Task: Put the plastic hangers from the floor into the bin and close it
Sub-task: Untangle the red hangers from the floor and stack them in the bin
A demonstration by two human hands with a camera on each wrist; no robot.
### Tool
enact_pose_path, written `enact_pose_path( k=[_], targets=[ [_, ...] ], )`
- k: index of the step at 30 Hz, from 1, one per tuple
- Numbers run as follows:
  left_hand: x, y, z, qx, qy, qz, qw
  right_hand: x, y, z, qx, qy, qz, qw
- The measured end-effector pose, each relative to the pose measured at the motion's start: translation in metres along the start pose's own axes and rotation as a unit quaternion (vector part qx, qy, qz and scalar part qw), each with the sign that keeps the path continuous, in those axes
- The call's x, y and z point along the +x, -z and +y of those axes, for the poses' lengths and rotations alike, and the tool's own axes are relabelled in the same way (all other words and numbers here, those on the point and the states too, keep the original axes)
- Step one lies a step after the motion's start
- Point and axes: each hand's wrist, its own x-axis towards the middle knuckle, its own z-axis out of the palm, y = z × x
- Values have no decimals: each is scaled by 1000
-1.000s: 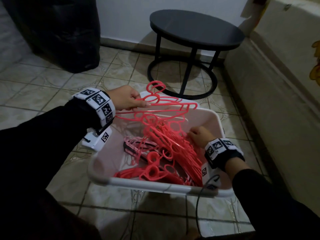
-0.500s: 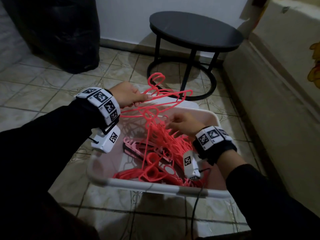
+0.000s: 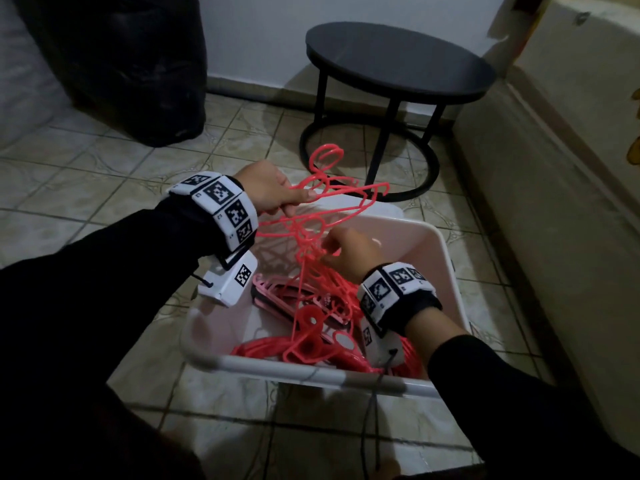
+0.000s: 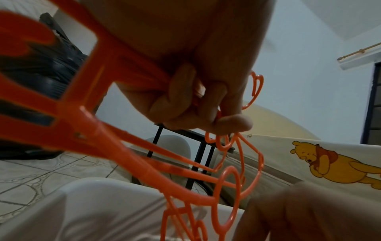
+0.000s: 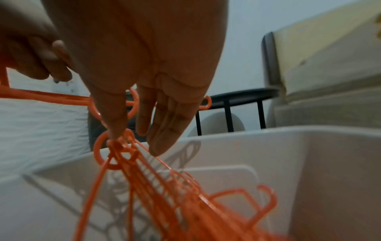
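Head view: left hand raised above far-left corner of white bin, fingers curled round a bunch of coral plastic hangers; right hand lower, inside the bin mouth, at the tangled hook ends. Bin standing on tiled floor, lid not seen on it. More coral hangers heaped on bin bottom, beside a darker pink stack; exact count impossible, strands overlapping. One round black side table beyond the bin; one black bag at far left.

Left wrist view only: fingers closed tightly on hanger bars, thumb pressed against them; cartoon-bear sheet on bed at right.

Right wrist view only: right-hand fingers nearly straight, pointing down; thumb tip on a ring of the lower hangers; actual pinch not discernible.
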Motion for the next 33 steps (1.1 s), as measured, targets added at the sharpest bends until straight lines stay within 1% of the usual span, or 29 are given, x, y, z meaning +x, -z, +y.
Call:
enact_pose_path(
  k=[2, 4, 7, 10, 11, 12, 14, 15, 16, 17, 18, 19, 20, 21, 22, 23, 24, 26, 27, 28, 29, 30, 31, 33],
  targets=[
    [-1, -1, 4, -1, -4, -10, 1000, -1, -5, -7, 24, 8, 13, 1000],
    [-1, -3, 7, -8, -7, -8, 1000, 0, -9, -12, 88, -10, 30, 996],
    [-2, -6, 8, -15, -5, -3, 1000, 8, -15, -14, 227, -86, 49, 969],
    [-3, -12, 8, -61, 10, -24, 998, 13, -20, -9, 311, -129, 44, 941],
    [-3, -14, 8, -73, 15, -35, 997, 13, -19, -10, 343, -146, 41, 927],
    [-4, -15, 8, -83, 20, -45, 995, 13, -18, -11, 386, -164, 36, 907],
    [-4, -18, 8, -94, 29, -58, 993, 10, -14, -15, 483, -199, 8, 853],
    [-2, -20, 7, -98, 31, -60, 993, 9, -14, -13, 499, -213, -13, 840],
    [-2, -21, 6, -105, 35, -60, 992, 8, -11, -11, 483, -221, -25, 847],
    [-1, -23, 4, -113, 41, -59, 991, 6, -7, -8, 413, -208, -26, 886],
    [-1, -24, 3, -118, 47, -55, 990, 5, -4, -4, 288, -162, -11, 944],
    [0, -26, 1, -115, 52, -52, 991, 5, 1, 0, 133, -93, 24, 986],
    [1, -27, -1, -107, 56, -47, 992, 4, 7, 2, 2, -13, 59, 998],
    [3, -27, -2, -99, 59, -44, 992, 2, 12, 2, -83, 79, 79, 990],
    [3, -27, -1, -95, 61, -39, 993, -1, 16, 1, -134, 173, 88, 972],
    [4, -27, 0, -90, 65, -36, 993, -3, 18, -2, -162, 251, 79, 951],
    [6, -26, 0, -85, 67, -35, 994, -7, 20, -6, -178, 301, 66, 935],
    [9, -23, 2, -90, 75, -55, 992, -11, 13, -8, -212, 358, 40, 908],
    [8, -23, 4, -96, 78, -70, 990, -13, 7, -10, -244, 383, 36, 890],
    [8, -23, 5, -98, 76, -84, 989, -14, -1, -12, -285, 390, 27, 875],
    [9, -23, 7, -97, 76, -101, 987, -17, -7, -17, -322, 392, 31, 861],
    [9, -24, 7, -104, 79, -121, 984, -18, -14, -21, -358, 380, 51, 851],
    [7, -24, 9, -114, 86, -142, 980, -16, -22, -23, -386, 365, 69, 844],
    [6, -26, 13, -129, 91, -157, 975, -17, -36, -23, -423, 307, 29, 852]
  ],
)
